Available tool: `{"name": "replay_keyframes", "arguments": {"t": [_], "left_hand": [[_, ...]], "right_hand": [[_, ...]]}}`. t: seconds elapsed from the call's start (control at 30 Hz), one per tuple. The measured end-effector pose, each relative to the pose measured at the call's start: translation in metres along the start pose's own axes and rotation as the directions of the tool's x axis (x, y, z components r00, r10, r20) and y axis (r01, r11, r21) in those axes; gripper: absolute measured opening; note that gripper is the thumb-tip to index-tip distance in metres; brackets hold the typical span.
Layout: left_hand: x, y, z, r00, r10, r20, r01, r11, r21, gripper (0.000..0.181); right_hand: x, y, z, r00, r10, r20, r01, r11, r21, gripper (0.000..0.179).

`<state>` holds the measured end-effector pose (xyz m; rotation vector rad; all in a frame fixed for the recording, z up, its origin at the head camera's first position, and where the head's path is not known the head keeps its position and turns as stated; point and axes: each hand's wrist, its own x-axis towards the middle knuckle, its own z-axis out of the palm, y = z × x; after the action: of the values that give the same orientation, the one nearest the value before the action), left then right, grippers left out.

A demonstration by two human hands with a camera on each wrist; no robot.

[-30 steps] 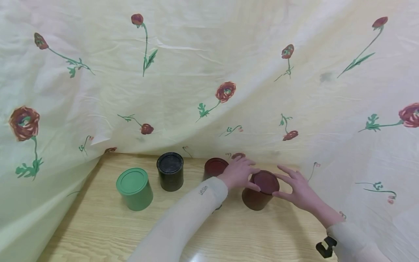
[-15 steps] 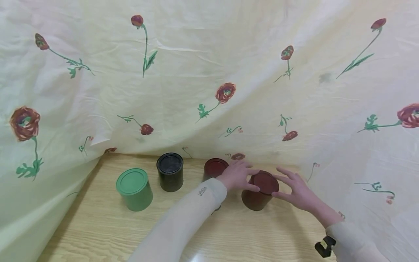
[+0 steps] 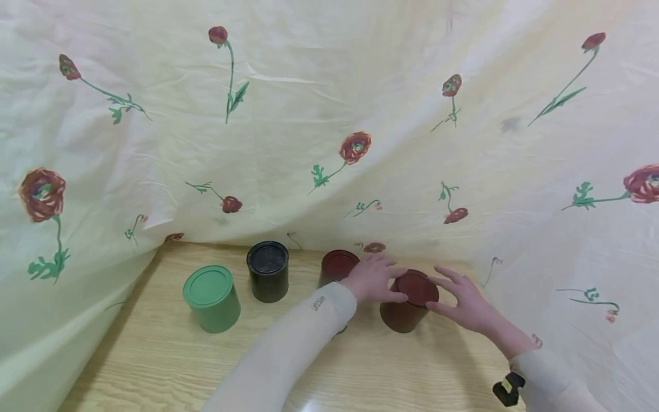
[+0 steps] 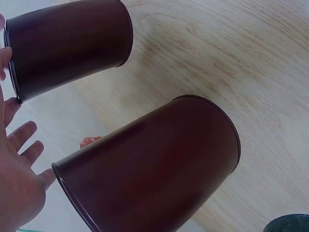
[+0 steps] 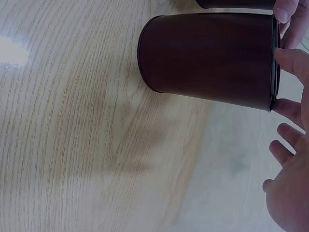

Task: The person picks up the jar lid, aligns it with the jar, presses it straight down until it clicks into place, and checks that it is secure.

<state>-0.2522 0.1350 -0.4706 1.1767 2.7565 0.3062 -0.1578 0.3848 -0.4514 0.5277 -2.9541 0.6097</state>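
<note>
A reddish-brown lidded canister (image 3: pixel 404 315) stands upright on the wooden table. From its left, my left hand (image 3: pixel 374 277) touches the lid's rim with thumb and forefinger. Opposite, my right hand (image 3: pixel 465 300) has thumb and forefinger spread against the rim, as the right wrist view shows with the canister (image 5: pixel 207 58). Its other fingers extend past the lid. A second reddish-brown canister (image 3: pixel 340 264) is partly hidden behind my left hand and sleeve. Seen in the left wrist view, that second canister (image 4: pixel 149 164) has my left little finger at its rim.
A green canister (image 3: pixel 211 300) and a black canister (image 3: pixel 268 272) stand upright to the left on the table (image 3: pixel 149 355). A flower-printed cloth (image 3: pixel 288 143) hangs behind and along both sides. A black device (image 3: pixel 508 389) sits at my right cuff.
Both hands keep their places at the right-hand canister's rim. The scene shifts slightly with the head camera, and no canister visibly moves on the table.
</note>
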Motion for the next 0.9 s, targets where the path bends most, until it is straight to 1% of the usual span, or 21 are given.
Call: {"name": "replay_keyframes", "arguments": {"t": [0.23, 0.37, 0.47, 0.57, 0.7, 0.9], "left_hand": [[-0.007, 0.003, -0.004, 1.000, 0.007, -0.009, -0.007, 1.000, 0.014, 0.072], [-0.008, 0.004, -0.006, 0.999, 0.024, -0.033, -0.023, 0.999, 0.030, 0.071], [-0.007, 0.005, -0.006, 0.997, 0.051, -0.062, -0.046, 0.997, 0.068, 0.070], [-0.005, 0.007, -0.008, 0.994, 0.071, -0.077, -0.061, 0.990, 0.131, 0.069], [-0.003, 0.010, -0.011, 0.996, 0.070, -0.056, -0.058, 0.978, 0.199, 0.069], [-0.001, 0.012, -0.012, 0.997, 0.074, -0.023, -0.066, 0.972, 0.225, 0.067]], "right_hand": [[0.000, 0.000, 0.002, 1.000, 0.012, -0.004, -0.012, 1.000, -0.026, 0.058], [0.002, -0.002, 0.002, 1.000, -0.007, -0.020, 0.006, 0.999, -0.033, 0.058], [0.003, -0.004, 0.003, 0.999, -0.034, -0.037, 0.031, 0.998, -0.059, 0.059], [0.004, -0.005, 0.004, 0.997, -0.055, -0.046, 0.051, 0.994, -0.095, 0.060], [0.004, -0.005, 0.004, 0.997, -0.066, -0.045, 0.059, 0.989, -0.133, 0.062], [0.003, -0.005, 0.004, 0.998, -0.053, -0.020, 0.049, 0.988, -0.144, 0.062]]}}
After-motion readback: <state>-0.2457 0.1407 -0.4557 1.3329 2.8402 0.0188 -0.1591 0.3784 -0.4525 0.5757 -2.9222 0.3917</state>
